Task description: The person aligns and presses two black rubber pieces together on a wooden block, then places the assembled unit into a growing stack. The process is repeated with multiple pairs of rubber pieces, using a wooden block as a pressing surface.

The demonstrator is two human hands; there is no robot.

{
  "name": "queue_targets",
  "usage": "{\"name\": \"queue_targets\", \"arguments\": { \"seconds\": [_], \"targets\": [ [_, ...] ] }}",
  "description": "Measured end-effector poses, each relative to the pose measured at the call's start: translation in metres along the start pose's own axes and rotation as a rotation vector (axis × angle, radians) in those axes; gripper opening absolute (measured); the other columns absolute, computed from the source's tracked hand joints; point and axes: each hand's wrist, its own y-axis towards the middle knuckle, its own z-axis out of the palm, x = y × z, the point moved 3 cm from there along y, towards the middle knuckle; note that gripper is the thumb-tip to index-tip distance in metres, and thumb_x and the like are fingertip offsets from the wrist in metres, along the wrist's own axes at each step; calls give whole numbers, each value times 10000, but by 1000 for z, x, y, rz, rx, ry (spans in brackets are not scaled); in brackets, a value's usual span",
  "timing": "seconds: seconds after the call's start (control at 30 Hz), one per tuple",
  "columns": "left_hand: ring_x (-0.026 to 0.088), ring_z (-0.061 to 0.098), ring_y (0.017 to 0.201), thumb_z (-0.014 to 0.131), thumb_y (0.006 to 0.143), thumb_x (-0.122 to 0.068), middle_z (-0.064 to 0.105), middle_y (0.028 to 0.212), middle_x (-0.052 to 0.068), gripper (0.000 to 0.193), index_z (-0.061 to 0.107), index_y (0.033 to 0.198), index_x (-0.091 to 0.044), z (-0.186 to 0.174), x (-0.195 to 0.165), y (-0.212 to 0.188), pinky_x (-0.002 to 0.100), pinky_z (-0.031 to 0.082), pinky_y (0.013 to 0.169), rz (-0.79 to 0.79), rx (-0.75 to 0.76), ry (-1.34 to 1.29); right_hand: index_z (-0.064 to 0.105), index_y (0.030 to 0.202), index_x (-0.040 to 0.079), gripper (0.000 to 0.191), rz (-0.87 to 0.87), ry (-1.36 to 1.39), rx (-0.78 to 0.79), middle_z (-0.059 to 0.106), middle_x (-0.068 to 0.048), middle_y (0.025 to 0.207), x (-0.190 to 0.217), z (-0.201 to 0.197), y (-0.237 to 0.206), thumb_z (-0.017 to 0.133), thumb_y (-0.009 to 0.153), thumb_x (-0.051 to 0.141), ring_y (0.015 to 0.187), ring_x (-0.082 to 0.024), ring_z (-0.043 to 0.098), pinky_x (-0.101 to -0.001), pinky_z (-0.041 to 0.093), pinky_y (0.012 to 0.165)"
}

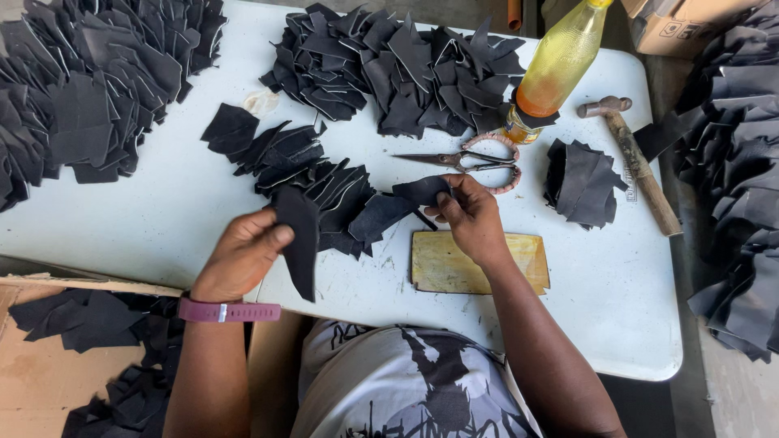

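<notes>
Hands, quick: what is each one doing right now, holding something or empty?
Left hand: closed on a long black leather piece.
Right hand: pinching another black leather piece over the white table.

Left hand (243, 253) grips a black piece (300, 235); right hand (469, 215) pinches another piece (398, 203). Scissors (471, 161), bottle (556, 69), hammer (637, 162), yellow board (442, 264) on white table (162, 211)

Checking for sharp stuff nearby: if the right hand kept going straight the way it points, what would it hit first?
Probably the scissors: the right hand points away from the body, and they lie just beyond it.
</notes>
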Motion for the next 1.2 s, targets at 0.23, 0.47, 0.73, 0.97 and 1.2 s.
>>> {"name": "queue_targets", "arguments": {
  "seconds": [0.23,0.47,0.73,0.97,1.2],
  "targets": [
    [150,671,1066,651,1001,-103,727,1140,78,276,682,1237,38,22,18,16,321,538,987,-66,0,-74,625,1128,0,115,103,189,-35,727,-92,1005,-10,3,13,617,1018,34,881,-155,740,-290,620,803],
    [178,706,1029,586,990,-5,733,1137,106,262,664,1239,24,31,14,36,328,555,953,115,-187,-486,712,1228,79,454,-118,-88,455,742,-35,1191,26,31,7,593,843,-131,1063,-153,710,-308,581,949],
    [192,710,862,621,994,-33,743,1021,133,200,689,1158,59,28,7,26,318,582,783,117,-137,-416,748,1123,94,258,-50,-481,218,760,-50,1137,40,28,2,708,881,13,974,-183,757,-305,620,903],
    [54,689,895,649,948,-30,726,1010,14,125,706,1058,-43,61,25,52,179,515,791,1,-327,-475,773,1115,126,338,-436,-743,354,690,-107,1233,25,68,9,814,784,179,1099,-312,663,-388,518,965],
    [6,584,820,658,1034,-107,648,900,-70,120,646,919,-138,62,33,60,168,414,686,25,-373,-558,766,1110,170,190,-414,-773,302,725,-28,1222,13,68,19,726,938,241,1071,-260,707,-367,569,945]
  ]
}}
